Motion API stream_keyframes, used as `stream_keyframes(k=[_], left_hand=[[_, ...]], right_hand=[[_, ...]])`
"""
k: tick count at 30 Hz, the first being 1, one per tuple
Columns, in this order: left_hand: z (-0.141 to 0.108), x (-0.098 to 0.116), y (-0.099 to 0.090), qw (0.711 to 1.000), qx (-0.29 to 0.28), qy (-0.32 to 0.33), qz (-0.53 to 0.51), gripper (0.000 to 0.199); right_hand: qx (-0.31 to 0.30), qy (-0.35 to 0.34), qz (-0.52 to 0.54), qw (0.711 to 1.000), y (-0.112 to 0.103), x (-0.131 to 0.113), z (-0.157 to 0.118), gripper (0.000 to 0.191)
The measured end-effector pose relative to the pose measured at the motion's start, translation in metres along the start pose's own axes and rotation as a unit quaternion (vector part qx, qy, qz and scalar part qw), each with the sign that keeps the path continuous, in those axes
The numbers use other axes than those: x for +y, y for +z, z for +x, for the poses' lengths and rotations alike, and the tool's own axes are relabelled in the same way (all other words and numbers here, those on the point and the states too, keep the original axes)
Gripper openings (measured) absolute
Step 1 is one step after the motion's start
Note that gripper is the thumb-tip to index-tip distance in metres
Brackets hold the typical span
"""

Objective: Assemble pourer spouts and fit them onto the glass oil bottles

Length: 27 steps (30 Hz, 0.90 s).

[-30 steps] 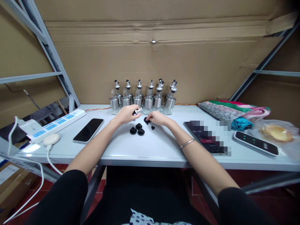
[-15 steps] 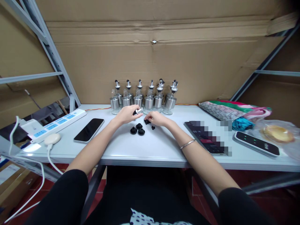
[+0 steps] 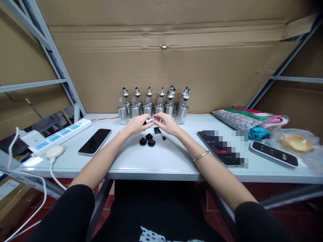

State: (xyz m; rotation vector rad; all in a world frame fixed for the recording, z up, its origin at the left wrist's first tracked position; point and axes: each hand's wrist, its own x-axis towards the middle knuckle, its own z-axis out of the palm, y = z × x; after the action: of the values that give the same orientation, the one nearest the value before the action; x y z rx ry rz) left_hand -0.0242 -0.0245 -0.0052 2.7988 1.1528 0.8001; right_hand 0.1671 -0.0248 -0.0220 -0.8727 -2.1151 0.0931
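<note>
My left hand [image 3: 138, 124] is closed around a silver bottle pourer spout [image 3: 150, 120] with a black part near its base. At the right end of the spout, the fingertips of my right hand [image 3: 166, 123] are pinched together; anything small between them is hidden. Below my hands lie three round black stoppers [image 3: 151, 143] in a cluster. Several small black flip-cap pieces [image 3: 157, 130] rest under my right hand, and some tinier black bits [image 3: 164, 138] lie just nearer to me.
Behind my hands stand glass bottles with steel sleeves [image 3: 159, 108], several topped with pourers. On the left are a phone [image 3: 95, 141] and a power strip [image 3: 60, 136]. A second phone [image 3: 218, 148], a black-topped device [image 3: 274, 154] and a patterned bag [image 3: 237, 119] lie to the right.
My right hand has lifted from the small black pieces and moved up and left to the spout. My left hand still holds the spout in about the same place.
</note>
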Motion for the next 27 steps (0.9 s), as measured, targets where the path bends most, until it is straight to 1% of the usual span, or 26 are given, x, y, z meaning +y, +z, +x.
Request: stream_keyframes(k=[4,7,9,11,13,16,18,20,22,23,25,27], left_hand=[[0.0,-0.001,0.001,0.999,0.021,0.034,-0.004,0.02],[0.0,-0.001,0.003,1.0,0.001,0.02,-0.012,0.018],[0.001,0.0,0.006,1.0,-0.012,0.002,-0.023,0.02],[0.002,0.0,0.009,0.999,-0.006,-0.007,-0.038,0.023],[0.004,-0.002,0.01,0.999,0.004,-0.001,-0.05,0.021],[0.005,-0.008,0.002,0.999,0.001,-0.002,-0.038,0.018],[0.003,-0.016,-0.012,0.999,-0.002,-0.042,-0.016,0.018],[-0.002,-0.026,-0.028,0.993,-0.028,-0.116,0.02,0.022],[-0.01,-0.038,-0.044,0.973,-0.088,-0.2,0.079,0.032],[-0.014,-0.045,-0.05,0.961,-0.112,-0.231,0.104,0.035],[-0.022,-0.056,-0.058,0.942,-0.147,-0.272,0.133,0.035],[-0.028,-0.065,-0.061,0.925,-0.193,-0.298,0.134,0.032]], right_hand=[[0.002,-0.011,-0.016,1.0,-0.001,0.0,0.001,0.017],[0.005,-0.015,-0.035,0.999,-0.003,-0.003,0.002,0.025],[0.004,-0.015,-0.03,0.999,-0.004,-0.005,0.002,0.02],[-0.002,-0.013,-0.02,1.0,-0.004,-0.007,0.002,0.014],[-0.015,-0.011,-0.025,1.0,-0.002,-0.008,0.001,0.013],[-0.042,0.001,-0.049,0.998,-0.001,-0.008,0.001,0.015],[-0.055,0.011,-0.054,0.997,-0.001,-0.007,0.0,0.015],[-0.059,0.017,-0.055,0.997,-0.001,-0.006,0.0,0.016],[-0.058,0.02,-0.056,0.997,-0.001,-0.004,0.0,0.017],[-0.057,0.021,-0.057,0.997,-0.002,-0.003,0.0,0.017],[-0.056,0.021,-0.057,0.997,-0.001,-0.001,-0.001,0.017],[-0.056,0.021,-0.059,0.996,-0.001,0.0,-0.001,0.016]])
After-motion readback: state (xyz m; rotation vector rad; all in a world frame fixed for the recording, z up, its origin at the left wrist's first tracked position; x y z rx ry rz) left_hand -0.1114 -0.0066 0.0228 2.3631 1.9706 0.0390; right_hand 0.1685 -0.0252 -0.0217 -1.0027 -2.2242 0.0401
